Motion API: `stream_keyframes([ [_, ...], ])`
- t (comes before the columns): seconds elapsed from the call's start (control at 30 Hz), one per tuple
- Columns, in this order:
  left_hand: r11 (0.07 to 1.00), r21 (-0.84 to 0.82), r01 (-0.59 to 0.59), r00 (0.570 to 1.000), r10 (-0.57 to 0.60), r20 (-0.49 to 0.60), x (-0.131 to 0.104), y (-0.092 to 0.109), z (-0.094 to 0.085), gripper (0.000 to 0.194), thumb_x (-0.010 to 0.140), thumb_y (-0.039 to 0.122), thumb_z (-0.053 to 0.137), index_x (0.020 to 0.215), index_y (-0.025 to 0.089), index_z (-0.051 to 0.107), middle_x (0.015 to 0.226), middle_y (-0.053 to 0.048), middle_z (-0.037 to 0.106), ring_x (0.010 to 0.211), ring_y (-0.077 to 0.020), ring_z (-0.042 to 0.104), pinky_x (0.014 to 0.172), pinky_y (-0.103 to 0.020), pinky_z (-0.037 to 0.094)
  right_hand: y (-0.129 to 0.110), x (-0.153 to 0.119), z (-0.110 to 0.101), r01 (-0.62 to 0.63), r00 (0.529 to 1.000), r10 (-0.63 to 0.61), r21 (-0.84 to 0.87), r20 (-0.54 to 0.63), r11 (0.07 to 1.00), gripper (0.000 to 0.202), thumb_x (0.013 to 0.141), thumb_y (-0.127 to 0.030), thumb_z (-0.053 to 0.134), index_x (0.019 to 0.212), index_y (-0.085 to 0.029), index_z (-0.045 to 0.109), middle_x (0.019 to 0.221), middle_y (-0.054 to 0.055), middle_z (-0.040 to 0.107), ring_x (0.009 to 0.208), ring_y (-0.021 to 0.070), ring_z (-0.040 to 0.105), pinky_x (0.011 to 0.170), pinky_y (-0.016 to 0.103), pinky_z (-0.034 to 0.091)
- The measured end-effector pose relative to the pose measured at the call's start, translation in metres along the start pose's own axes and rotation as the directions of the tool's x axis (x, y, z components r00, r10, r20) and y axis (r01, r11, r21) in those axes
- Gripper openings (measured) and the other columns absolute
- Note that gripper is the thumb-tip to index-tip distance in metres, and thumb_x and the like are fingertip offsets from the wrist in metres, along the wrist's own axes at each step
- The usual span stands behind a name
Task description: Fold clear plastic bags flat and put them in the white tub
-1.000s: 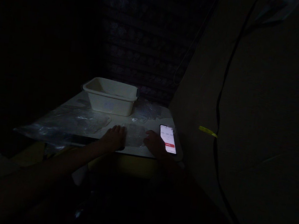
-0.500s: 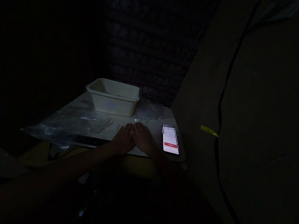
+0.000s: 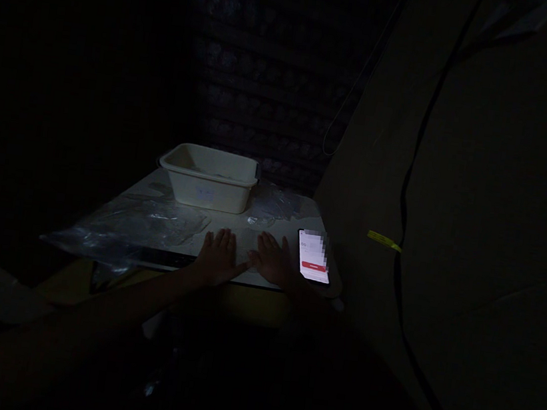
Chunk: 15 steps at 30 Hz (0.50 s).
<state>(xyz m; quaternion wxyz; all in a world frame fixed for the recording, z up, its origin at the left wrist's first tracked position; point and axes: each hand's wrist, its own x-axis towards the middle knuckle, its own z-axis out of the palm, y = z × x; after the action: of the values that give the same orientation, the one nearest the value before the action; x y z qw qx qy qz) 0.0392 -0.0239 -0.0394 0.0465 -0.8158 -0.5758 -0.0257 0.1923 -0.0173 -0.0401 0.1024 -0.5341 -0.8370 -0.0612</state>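
Observation:
My left hand [image 3: 217, 259] lies palm down near the front edge of the white table [image 3: 187, 244], its fingers stretched out and the thumb pointing right. Beside it my right hand [image 3: 271, 260] is also flat with fingers spread, its thumb close to or touching the left thumb. Neither hand holds anything. Just right of my right hand a phone [image 3: 314, 256] lies with its screen lit, showing a red button. Under and around the fingertips some thin clear plastic seems to lie, but the dim light hides its edges.
A cream plastic tub [image 3: 209, 190] stands at the back of the table. Clear plastic film [image 3: 150, 222] covers the left side and hangs over the front edge; more plastic [image 3: 277, 200] lies right of the tub. A dark cable [image 3: 405, 202] with a yellow tag [image 3: 384, 240] runs down at the right.
My hands were together with fingers overlapping; now they have moved apart sideways and lie flat with fingers spread. The tub and phone have stayed in place.

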Motion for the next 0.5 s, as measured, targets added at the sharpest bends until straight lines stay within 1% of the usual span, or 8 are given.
stream_keyframes([
  [0.07,0.999,-0.003,-0.034,0.999,0.034,-0.031,0.003,-0.008,-0.002,0.067,0.074,0.051,0.020,0.119,0.002,0.028,0.125,-0.020,0.026,0.117,-0.0289,0.016,0.090,-0.048,0.011,0.003,0.002,-0.005,-0.041,0.999,0.041,0.002,-0.023,0.999,0.045,0.080,-0.038,0.023,0.113,-0.011,0.039,0.121,0.013,0.037,0.114,0.0218,0.027,0.091,0.048,0.012],
  [0.13,0.996,-0.001,-0.086,0.993,0.086,-0.077,0.006,-0.014,-0.003,0.058,0.078,0.042,0.017,0.121,0.004,0.026,0.126,-0.018,0.025,0.117,-0.0262,0.017,0.091,-0.046,0.011,0.001,0.007,-0.010,-0.066,0.996,0.067,0.021,-0.059,0.998,0.045,0.080,-0.037,0.022,0.114,-0.011,0.038,0.121,0.013,0.037,0.114,0.0211,0.026,0.092,0.046,0.012],
  [0.23,0.991,-0.008,-0.130,0.987,0.129,-0.096,0.011,-0.016,-0.003,0.051,0.080,0.032,0.016,0.121,0.003,0.025,0.126,-0.017,0.026,0.117,-0.0241,0.017,0.092,-0.042,0.014,-0.008,0.016,-0.010,-0.015,0.996,0.020,0.063,-0.085,0.998,0.047,0.081,-0.037,0.018,0.118,-0.010,0.031,0.125,0.012,0.031,0.116,0.0191,0.022,0.093,0.042,0.014],
  [0.37,0.985,-0.010,-0.172,0.983,0.171,-0.061,0.012,-0.006,0.000,0.050,0.078,0.028,0.024,0.121,0.002,0.025,0.126,-0.017,0.025,0.117,-0.0241,0.019,0.092,-0.039,0.017,-0.021,0.021,-0.001,0.077,0.996,-0.074,0.080,-0.040,0.994,0.053,0.081,-0.040,0.014,0.120,-0.008,0.027,0.126,0.012,0.029,0.117,0.0195,0.021,0.093,0.039,0.016],
  [0.43,0.983,-0.009,-0.182,0.982,0.181,-0.044,0.010,-0.001,0.001,0.052,0.076,0.030,0.027,0.121,0.003,0.025,0.126,-0.017,0.026,0.116,-0.0243,0.020,0.092,-0.039,0.017,-0.022,0.019,0.005,0.092,0.996,-0.092,0.070,0.000,0.993,0.053,0.081,-0.040,0.013,0.120,-0.008,0.028,0.125,0.012,0.030,0.116,0.0197,0.022,0.093,0.040,0.017],
  [0.5,0.986,-0.009,-0.166,0.986,0.165,-0.030,0.009,0.000,0.002,0.052,0.076,0.031,0.028,0.119,0.002,0.028,0.125,-0.018,0.028,0.116,-0.0247,0.021,0.091,-0.039,0.018,-0.019,0.017,0.008,0.098,0.995,-0.099,0.046,0.025,0.994,0.052,0.081,-0.041,0.014,0.119,-0.009,0.030,0.125,0.012,0.031,0.116,0.0197,0.022,0.093,0.040,0.016],
])
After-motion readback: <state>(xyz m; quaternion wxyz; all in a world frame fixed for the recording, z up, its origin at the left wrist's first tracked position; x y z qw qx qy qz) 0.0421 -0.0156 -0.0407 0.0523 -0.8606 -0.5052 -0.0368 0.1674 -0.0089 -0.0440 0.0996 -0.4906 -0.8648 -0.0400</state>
